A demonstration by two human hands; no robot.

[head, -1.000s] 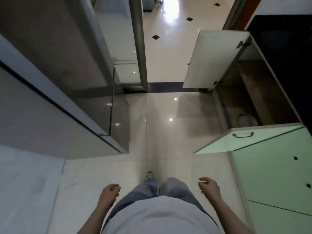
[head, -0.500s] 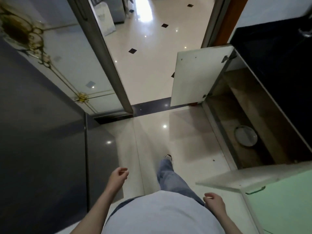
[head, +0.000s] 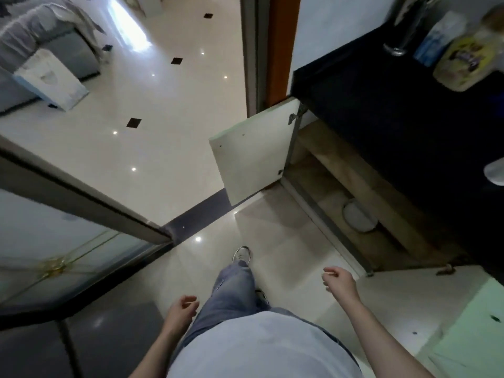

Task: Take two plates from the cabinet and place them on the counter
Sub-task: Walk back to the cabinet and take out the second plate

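Note:
A pale round plate [head: 357,219] lies on the floor of the open low cabinet [head: 351,175] at the right, half hidden under the black counter [head: 395,118]. Both cabinet doors stand open: the far white door [head: 253,156] and the near pale green door [head: 425,304]. My right hand [head: 338,281] hangs loosely curled and holds nothing, short of the cabinet's sill. Beside my left thigh, my left hand [head: 181,309] is loosely curled and holds nothing too.
On the counter's far end stand a plastic jar [head: 469,58], a blue-white carton [head: 436,39] and a metal holder [head: 403,31]. A glass sliding door [head: 68,249] runs along the left. Beyond the threshold lie glossy floor tiles, a grey sofa [head: 41,47] and a white box [head: 51,80].
I have stepped forward and turned right toward the open cabinet. The counter top and its jars have come into view, and my right hand has risen toward the cabinet.

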